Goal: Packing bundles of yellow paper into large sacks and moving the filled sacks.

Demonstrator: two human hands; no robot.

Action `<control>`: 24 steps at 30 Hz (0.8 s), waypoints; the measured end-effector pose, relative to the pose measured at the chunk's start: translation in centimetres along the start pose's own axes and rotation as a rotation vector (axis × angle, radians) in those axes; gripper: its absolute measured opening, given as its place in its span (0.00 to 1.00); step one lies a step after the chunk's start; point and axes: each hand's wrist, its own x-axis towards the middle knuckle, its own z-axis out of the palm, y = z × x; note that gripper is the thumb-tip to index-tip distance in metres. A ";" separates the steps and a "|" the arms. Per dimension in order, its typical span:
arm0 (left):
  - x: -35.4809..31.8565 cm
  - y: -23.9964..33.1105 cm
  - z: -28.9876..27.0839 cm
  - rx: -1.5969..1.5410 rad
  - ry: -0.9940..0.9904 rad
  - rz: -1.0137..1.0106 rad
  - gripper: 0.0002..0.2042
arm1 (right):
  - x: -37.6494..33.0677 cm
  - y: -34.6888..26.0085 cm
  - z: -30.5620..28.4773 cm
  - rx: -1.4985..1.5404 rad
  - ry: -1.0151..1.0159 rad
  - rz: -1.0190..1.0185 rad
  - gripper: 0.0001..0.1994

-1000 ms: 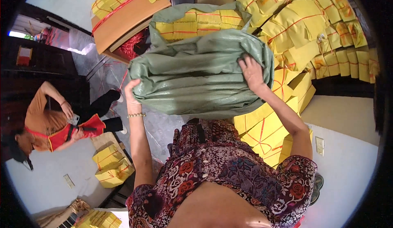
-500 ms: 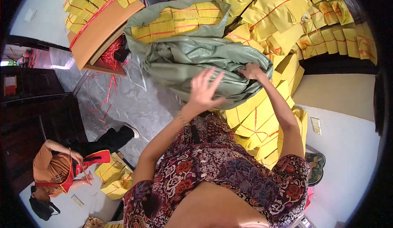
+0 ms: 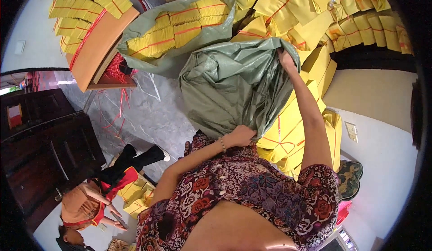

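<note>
A large green woven plastic sack [image 3: 225, 89], creased and hanging loose, spreads out in front of my body. My right hand [image 3: 286, 61] is closed around its far right rim, arm stretched forward. Close to my waist, my left hand [image 3: 242, 135] is closed on the sack's near edge. Between the two hands the sack's mouth edge is pulled apart, and folds hide its inside. Just beyond lies another green sack [image 3: 162, 64], its mouth open around rows of yellow paper bundles [image 3: 186, 23] tied with red string.
Yellow bundles [image 3: 288, 136] are heaped to my right, more [image 3: 292, 3] beyond. A wooden table [image 3: 103, 48] at far left carries stacked bundles above red string [image 3: 118, 66]. At lower left, another person [image 3: 83, 206] in an orange top holds a thin object. A dark door [image 3: 49, 156] stands left.
My left hand has come down and closed on the near edge of the loose sack. My right hand has moved farther away, spreading the sack wider and apart from the filled one.
</note>
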 end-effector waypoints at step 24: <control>-2.3 -20.5 -12.1 -0.296 0.943 -0.691 0.23 | -18.6 -2.8 1.8 -0.485 -0.775 -0.200 0.26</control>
